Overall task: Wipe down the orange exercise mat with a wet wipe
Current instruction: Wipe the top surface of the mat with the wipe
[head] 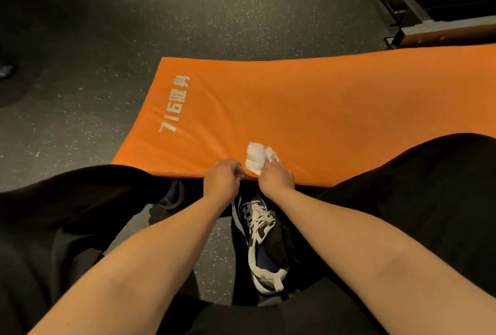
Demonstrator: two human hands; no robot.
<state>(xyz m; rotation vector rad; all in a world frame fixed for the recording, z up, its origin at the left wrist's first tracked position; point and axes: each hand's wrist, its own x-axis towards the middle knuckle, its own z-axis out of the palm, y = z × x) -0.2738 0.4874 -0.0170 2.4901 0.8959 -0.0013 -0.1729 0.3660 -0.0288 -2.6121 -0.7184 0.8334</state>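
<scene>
1. The orange mat (322, 109) runs out past the right edge.
2. The right hand (276, 176) covers part of the wet wipe (255, 157).
3. We cannot tell whether the left hand (221, 176) pinches anything.

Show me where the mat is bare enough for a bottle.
Bare: on the orange mat, the wide stretch right of the white lettering, beyond the wet wipe. Crowded: its near edge, around left hand, right hand and wipe.
</scene>
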